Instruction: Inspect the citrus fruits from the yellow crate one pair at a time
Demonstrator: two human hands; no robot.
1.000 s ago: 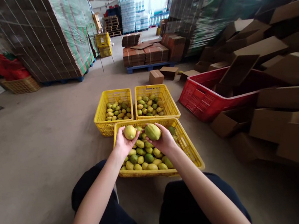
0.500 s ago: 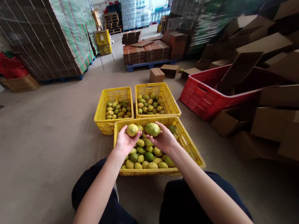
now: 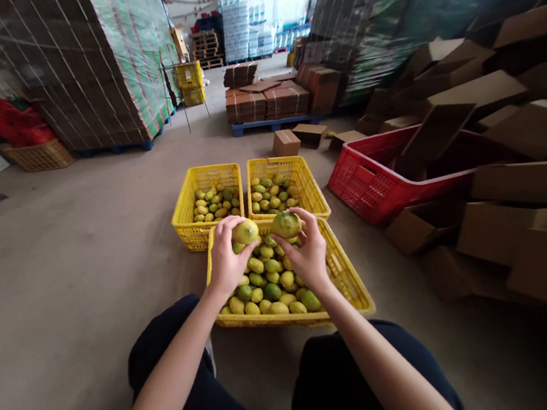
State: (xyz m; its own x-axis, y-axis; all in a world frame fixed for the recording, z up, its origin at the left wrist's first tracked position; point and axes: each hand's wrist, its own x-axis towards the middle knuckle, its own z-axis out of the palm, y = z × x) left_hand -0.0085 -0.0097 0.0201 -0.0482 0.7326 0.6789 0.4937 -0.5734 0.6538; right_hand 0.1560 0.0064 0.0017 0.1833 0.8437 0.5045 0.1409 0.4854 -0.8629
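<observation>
My left hand grips a yellow-green fruit between thumb and fingers. A greener fruit is held the same way in my right hand. Both hands are above the far part of the near yellow crate, which holds many yellow and green fruits. Behind it stand two more yellow crates side by side, the left one and the right one, each with similar fruits inside. The two held fruits are apart from each other.
At the right, a red crate stands beside a heap of open cardboard boxes. Flattened cardboard bundles lie on a blue pallet ahead. Wrapped stacks rise at the left. My knees flank the near crate's front.
Both hands have turned from palms up beneath the fruits to gripping them from the outer sides with raised fingers. Both fruits have rotated. The view has shifted slightly.
</observation>
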